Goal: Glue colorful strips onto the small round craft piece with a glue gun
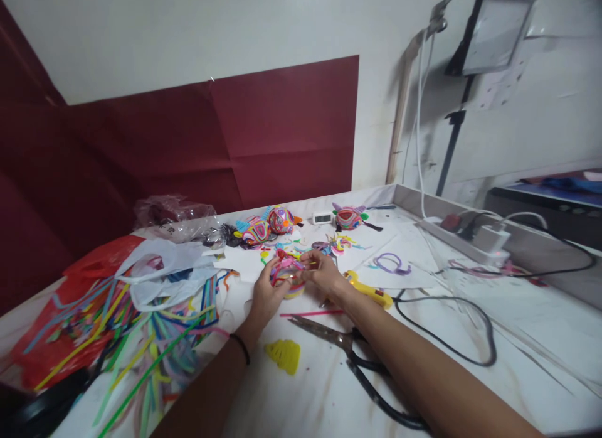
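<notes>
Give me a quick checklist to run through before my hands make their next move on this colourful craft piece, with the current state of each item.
1. Both hands on the piece: left hand and right hand hold the colourful craft piece between them. Ok.
2. Piece lifted off the table: cannot tell.
3. Scissors clear of the hands: they lie under the right forearm, blades shut. Not ok.
4. Yellow glue gun within reach: lying just beside the right wrist. Ok.
5. Glue gun's black cord away from the piece: loops off to the right. Ok.

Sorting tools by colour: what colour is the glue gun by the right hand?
Yellow; the glue gun shows best in the head view.
</notes>
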The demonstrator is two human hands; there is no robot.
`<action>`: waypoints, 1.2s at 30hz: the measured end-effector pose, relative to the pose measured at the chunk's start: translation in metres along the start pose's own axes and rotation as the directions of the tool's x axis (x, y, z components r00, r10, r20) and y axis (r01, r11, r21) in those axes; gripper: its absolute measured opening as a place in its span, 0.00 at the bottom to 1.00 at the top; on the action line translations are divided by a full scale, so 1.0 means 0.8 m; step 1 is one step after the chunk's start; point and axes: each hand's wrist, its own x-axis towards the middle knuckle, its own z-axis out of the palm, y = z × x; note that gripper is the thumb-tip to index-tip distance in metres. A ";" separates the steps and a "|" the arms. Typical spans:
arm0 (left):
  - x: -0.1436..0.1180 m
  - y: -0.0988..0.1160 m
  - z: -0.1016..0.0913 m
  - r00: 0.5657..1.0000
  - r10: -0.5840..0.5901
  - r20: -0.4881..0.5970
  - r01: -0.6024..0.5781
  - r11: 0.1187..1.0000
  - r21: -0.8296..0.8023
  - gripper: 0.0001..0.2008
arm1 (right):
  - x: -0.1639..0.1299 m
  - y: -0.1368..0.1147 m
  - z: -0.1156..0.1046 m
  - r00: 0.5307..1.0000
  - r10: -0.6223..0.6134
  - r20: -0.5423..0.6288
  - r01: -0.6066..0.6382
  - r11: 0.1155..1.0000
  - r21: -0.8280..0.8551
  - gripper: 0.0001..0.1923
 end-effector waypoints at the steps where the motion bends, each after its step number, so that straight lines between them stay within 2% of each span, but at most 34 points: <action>1: -0.001 0.001 0.000 1.000 -0.006 0.001 0.006 1.000 0.010 0.29 | 0.000 0.000 0.000 1.000 0.000 0.001 0.000 1.000 -0.001 0.20; 7: -0.001 0.002 -0.002 1.000 -0.007 0.030 0.007 1.000 0.015 0.29 | -0.002 -0.006 0.000 1.000 0.013 0.001 -0.013 1.000 -0.001 0.21; 12: 0.001 -0.007 -0.005 0.999 0.006 0.053 -0.002 0.997 -0.077 0.29 | -0.003 -0.006 0.001 1.000 0.015 -0.004 -0.015 1.000 0.000 0.21; 21: 0.007 -0.007 -0.016 0.985 -0.058 0.162 0.087 0.980 -0.180 0.30 | -0.001 -0.001 0.000 1.000 0.012 -0.018 -0.012 1.000 -0.006 0.21; 36: 0.012 -0.003 -0.030 0.970 -0.031 0.242 0.074 0.983 -0.170 0.30 | 0.002 0.004 -0.001 1.000 0.003 -0.021 -0.003 1.000 -0.008 0.20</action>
